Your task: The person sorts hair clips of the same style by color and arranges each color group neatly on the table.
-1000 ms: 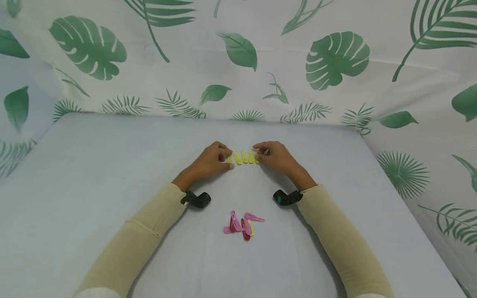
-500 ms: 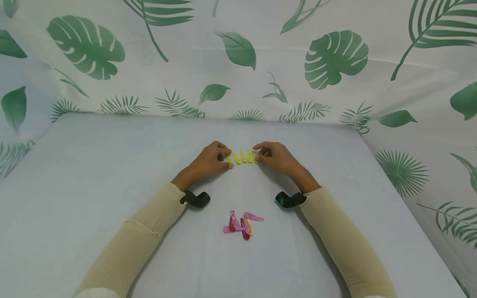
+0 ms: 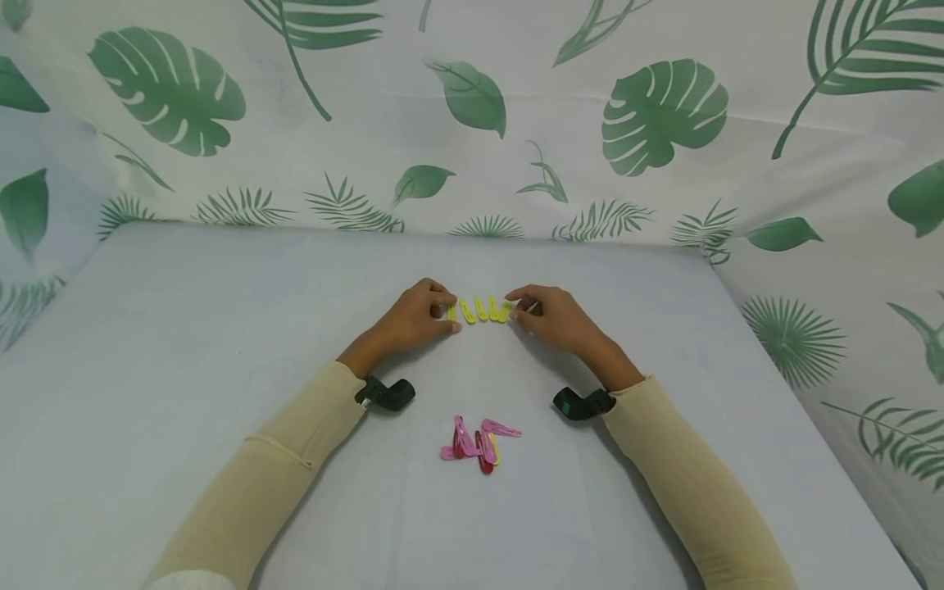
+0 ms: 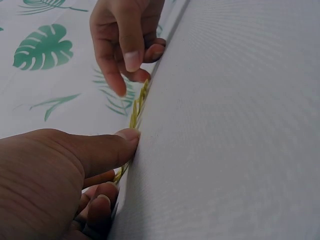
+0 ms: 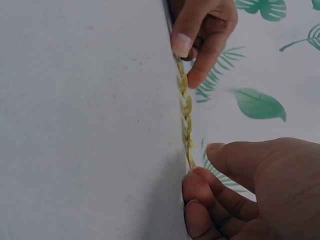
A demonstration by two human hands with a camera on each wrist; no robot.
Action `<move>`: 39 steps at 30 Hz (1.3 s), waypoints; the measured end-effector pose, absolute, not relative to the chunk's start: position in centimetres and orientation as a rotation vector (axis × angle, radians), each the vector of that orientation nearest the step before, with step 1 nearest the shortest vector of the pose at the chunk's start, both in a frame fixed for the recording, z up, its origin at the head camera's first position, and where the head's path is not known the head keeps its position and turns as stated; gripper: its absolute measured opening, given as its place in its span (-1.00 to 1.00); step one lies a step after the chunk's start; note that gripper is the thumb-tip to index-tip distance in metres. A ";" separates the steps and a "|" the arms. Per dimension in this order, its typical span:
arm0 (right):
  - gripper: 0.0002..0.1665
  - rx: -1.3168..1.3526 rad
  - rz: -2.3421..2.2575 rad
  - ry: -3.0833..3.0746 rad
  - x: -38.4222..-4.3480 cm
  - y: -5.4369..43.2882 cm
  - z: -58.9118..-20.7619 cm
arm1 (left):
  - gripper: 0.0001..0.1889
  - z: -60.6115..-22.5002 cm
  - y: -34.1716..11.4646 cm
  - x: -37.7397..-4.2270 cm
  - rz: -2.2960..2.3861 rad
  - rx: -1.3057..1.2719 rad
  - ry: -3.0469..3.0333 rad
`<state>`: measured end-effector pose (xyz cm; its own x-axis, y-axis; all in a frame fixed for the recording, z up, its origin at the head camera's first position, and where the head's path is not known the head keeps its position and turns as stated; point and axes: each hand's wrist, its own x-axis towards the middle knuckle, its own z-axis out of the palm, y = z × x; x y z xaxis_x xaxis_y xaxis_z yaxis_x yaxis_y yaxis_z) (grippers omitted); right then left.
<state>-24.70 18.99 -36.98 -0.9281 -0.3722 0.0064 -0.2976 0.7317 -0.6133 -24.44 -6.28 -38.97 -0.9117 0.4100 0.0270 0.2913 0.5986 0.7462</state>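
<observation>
Several yellow snap hair clips (image 3: 481,310) lie in a short row on the white table, also seen edge-on in the right wrist view. At the row's left end, my left hand (image 3: 422,315) holds the outermost yellow clip (image 3: 452,313) between thumb and index finger. My right hand (image 3: 553,315) is at the other end, fingers bent beside the rightmost yellow clip (image 3: 505,312), which leans toward its neighbour. In the right wrist view the right thumb (image 5: 232,159) stands apart from the fingers, whose tips (image 5: 196,187) are against the clip's end.
Nearer the body lies a loose, overlapping pile of pink hair clips (image 3: 501,428) and red hair clips (image 3: 484,465), with one yellow clip (image 3: 496,451) partly covered. A leaf-print cloth (image 3: 546,98) hangs behind the table (image 3: 221,328).
My right hand has shifted slightly right and toward the body, exposing more of the rightmost yellow clip, which now tilts. My left hand stays in place.
</observation>
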 end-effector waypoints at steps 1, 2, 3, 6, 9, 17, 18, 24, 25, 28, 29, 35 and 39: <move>-0.65 -0.548 -0.971 2.816 -24.7 19.0 -37.0 | -0.46 -39.0 -6.3 -24.4 1.208 0.594 2.677; -0.66 -0.551 -0.977 2.816 -24.7 19.0 -37.0 | -0.46 -39.0 -6.3 -24.4 1.209 0.596 2.677; -0.66 -0.553 -0.979 2.819 -24.7 19.0 -37.0 | -0.46 -39.0 -6.3 -24.4 1.209 0.599 2.679; -0.66 -0.559 -0.989 2.824 -25.0 18.9 -37.1 | -0.46 -39.1 -6.4 -24.5 1.209 0.608 2.682; -0.67 -0.557 -0.999 2.819 -25.2 18.9 -37.2 | -0.46 -39.1 -6.3 -24.5 1.209 0.610 2.678; -0.66 -0.539 -1.027 2.779 -25.1 18.9 -37.0 | -0.46 -39.0 -6.2 -24.5 1.193 0.592 2.679; -0.67 -0.539 -1.030 2.776 -25.1 18.9 -37.0 | -0.46 -39.0 -6.2 -24.5 1.189 0.592 2.680; -0.66 -0.560 -1.045 2.772 -25.1 18.8 -37.0 | -0.47 -39.0 -6.3 -24.5 1.177 0.596 2.681; -0.66 -0.564 -1.046 2.773 -25.1 18.8 -37.0 | -0.47 -39.0 -6.3 -24.5 1.180 0.597 2.680; -0.65 -0.570 -1.042 2.777 -25.0 18.8 -37.0 | -0.47 -39.0 -6.3 -24.5 1.182 0.597 2.682; -0.65 -0.567 -1.042 2.778 -25.0 18.8 -37.0 | -0.48 -39.0 -6.3 -24.5 1.182 0.597 2.682; -0.68 -0.559 -1.045 2.796 -24.8 18.9 -37.1 | -0.47 -39.0 -6.3 -24.5 1.187 0.598 2.679; -0.69 -0.601 -1.053 2.789 -24.2 19.1 -37.0 | -0.48 -39.0 -6.3 -24.5 1.187 0.610 2.679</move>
<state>-24.19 19.15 -36.99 -0.9171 -0.3961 0.0444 -0.3266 0.6831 -0.6532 -24.48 -6.27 -39.02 -0.9063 0.4217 0.0284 0.3044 0.6046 0.7361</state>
